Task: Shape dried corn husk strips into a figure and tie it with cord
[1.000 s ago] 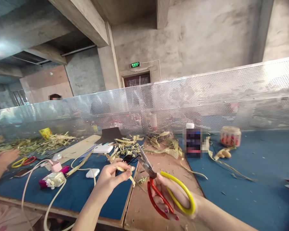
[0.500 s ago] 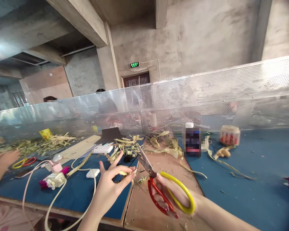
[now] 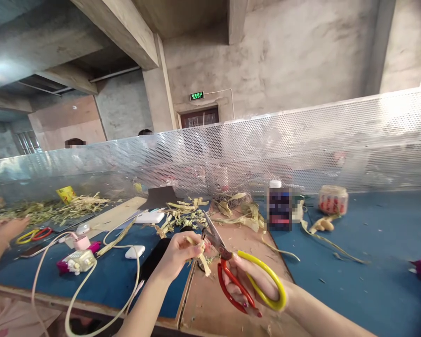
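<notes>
My right hand (image 3: 243, 281) is wrapped round a pair of scissors (image 3: 226, 255) with one yellow and one red handle. Their blades point up and away, slightly parted, close beside my left hand. My left hand (image 3: 184, 250) is closed, pinching a pale dried plant strip (image 3: 205, 265) that hangs down from the fingertips. Both hands are above the brown board (image 3: 210, 309) near the table's front. Just beyond them lies a heap of dried plant pieces (image 3: 192, 213).
A co-worker's hands (image 3: 7, 231) are at the left, near other scissors (image 3: 33, 235). White cables (image 3: 70, 299) loop over the blue table. A jar (image 3: 333, 200) and a bottle (image 3: 275, 184) stand at the right. A perforated metal screen (image 3: 301, 140) runs behind.
My left hand has closed from spread fingers to a pinch and moved right towards the blades. The plant strip now hangs below its fingertips. The right hand and scissors have barely moved.
</notes>
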{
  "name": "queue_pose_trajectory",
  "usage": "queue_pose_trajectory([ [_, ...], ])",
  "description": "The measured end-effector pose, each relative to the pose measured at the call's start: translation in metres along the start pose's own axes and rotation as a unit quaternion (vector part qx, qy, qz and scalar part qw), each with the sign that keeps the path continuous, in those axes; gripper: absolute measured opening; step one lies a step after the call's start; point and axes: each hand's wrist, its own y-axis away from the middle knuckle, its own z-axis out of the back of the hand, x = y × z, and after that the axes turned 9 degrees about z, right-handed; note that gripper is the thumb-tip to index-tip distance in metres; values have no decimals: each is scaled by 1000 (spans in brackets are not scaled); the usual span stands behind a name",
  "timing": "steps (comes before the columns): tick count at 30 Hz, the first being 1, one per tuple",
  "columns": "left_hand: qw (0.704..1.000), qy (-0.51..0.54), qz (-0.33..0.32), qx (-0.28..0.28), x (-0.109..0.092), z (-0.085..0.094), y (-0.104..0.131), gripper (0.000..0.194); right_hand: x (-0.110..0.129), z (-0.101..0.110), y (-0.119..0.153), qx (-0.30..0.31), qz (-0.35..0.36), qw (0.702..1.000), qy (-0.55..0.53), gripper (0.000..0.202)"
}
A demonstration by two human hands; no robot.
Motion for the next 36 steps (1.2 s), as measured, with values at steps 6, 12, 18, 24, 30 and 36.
queue_pose_trajectory([
  [6, 999, -25, 27, 41, -2, -9, -1, 12, 3, 2, 0, 11, -12, 1000, -21, 47],
  [12, 995, -49, 58, 62, 5, -10, -5, 15, 0, 3, -3, 8, -7, 1000, -9, 49],
  [18, 995, -36, 72, 63, 13, -10, -9, 18, -2, 2, -4, 0, -8, 1000, -26, 47],
  [24, 995, 23, 79, 59, 7, -13, -8, 17, 0, 1, 0, -42, -20, 999, -19, 46],
  [30, 995, 23, 80, 63, 6, -12, -6, 16, -4, 6, 0, -63, -62, 995, -43, 47],
  [36, 997, 30, 61, 32, 7, -7, -8, 17, -3, 3, 2, -32, -6, 999, -3, 52],
])
